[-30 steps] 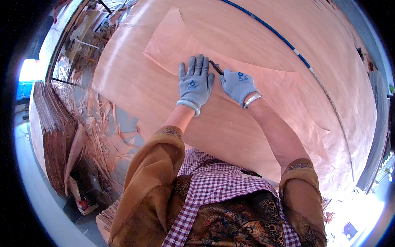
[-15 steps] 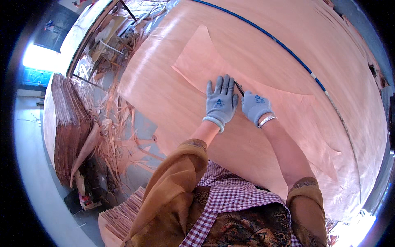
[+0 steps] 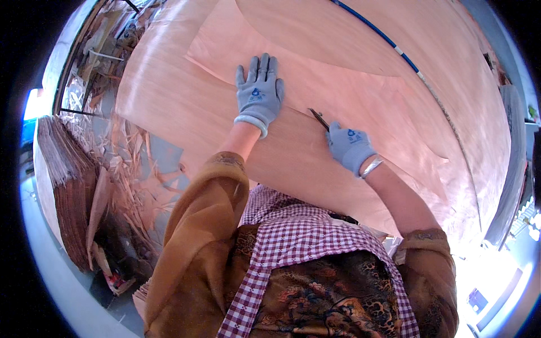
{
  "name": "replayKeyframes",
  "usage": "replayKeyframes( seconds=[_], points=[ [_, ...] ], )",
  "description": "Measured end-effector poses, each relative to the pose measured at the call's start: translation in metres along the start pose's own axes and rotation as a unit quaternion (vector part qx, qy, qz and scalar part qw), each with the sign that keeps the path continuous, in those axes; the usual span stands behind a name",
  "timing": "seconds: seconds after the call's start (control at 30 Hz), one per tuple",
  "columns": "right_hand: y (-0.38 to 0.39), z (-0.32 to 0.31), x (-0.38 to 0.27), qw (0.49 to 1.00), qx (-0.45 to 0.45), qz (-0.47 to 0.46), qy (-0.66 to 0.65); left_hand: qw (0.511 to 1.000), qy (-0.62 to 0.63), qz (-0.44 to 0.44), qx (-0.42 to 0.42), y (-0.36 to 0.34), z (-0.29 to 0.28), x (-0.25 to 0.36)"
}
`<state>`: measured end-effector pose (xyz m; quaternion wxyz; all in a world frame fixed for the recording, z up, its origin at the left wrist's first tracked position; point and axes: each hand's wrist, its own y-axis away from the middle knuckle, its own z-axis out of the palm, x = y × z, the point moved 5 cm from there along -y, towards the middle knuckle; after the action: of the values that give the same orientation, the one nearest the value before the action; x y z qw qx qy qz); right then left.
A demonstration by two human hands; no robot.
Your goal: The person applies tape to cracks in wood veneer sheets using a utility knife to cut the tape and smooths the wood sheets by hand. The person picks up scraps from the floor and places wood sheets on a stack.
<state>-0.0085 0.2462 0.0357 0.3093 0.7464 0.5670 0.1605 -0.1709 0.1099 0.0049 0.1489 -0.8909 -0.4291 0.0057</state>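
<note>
A thin pinkish wood veneer piece [image 3: 315, 79] with an irregular outline lies on a broad veneer sheet [image 3: 186, 104]. My left hand [image 3: 259, 94], in a grey-blue coated glove, rests flat near the piece's near edge, fingers stretched out. To its right, my right hand [image 3: 349, 147], gloved alike, is closed around a slim dark knife-like tool [image 3: 319, 119]. The tool's tip points up and left, close to the line of that edge. Whether it touches the veneer, I cannot tell. The fingers around its handle are partly hidden.
A blue rod [image 3: 375, 29] with pale bands crosses the sheet beyond my hands, continuing into a mottled stretch. At the left stands a thick veneer stack [image 3: 70, 194]. Torn veneer scraps [image 3: 135, 186] litter the floor beside it. A dark metal frame [image 3: 70, 62] rises at the far left.
My right hand has drawn the tool rightward and nearer along the veneer's edge, away from my left hand. The left hand stays at about the same spot on the veneer. The whole view has shifted.
</note>
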Motion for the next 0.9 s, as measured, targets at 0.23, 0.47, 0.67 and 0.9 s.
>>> replayKeyframes(
  seconds=[0.23,0.47,0.67,0.9],
  points=[
    [-0.011,-0.049,0.016,0.992,-0.074,-0.090,0.051,0.993,0.049,0.104,-0.023,0.007,-0.013,0.049],
    [0.000,-0.012,0.034,0.995,0.010,-0.083,0.045,0.994,0.038,0.092,-0.042,0.014,-0.003,0.054],
    [0.042,0.004,0.087,0.996,-0.016,-0.042,0.073,0.994,0.025,0.094,-0.041,0.017,-0.005,0.051],
    [0.055,0.014,0.114,0.998,0.005,-0.039,0.042,0.979,0.117,0.162,-0.032,0.005,-0.035,0.116]
  ],
)
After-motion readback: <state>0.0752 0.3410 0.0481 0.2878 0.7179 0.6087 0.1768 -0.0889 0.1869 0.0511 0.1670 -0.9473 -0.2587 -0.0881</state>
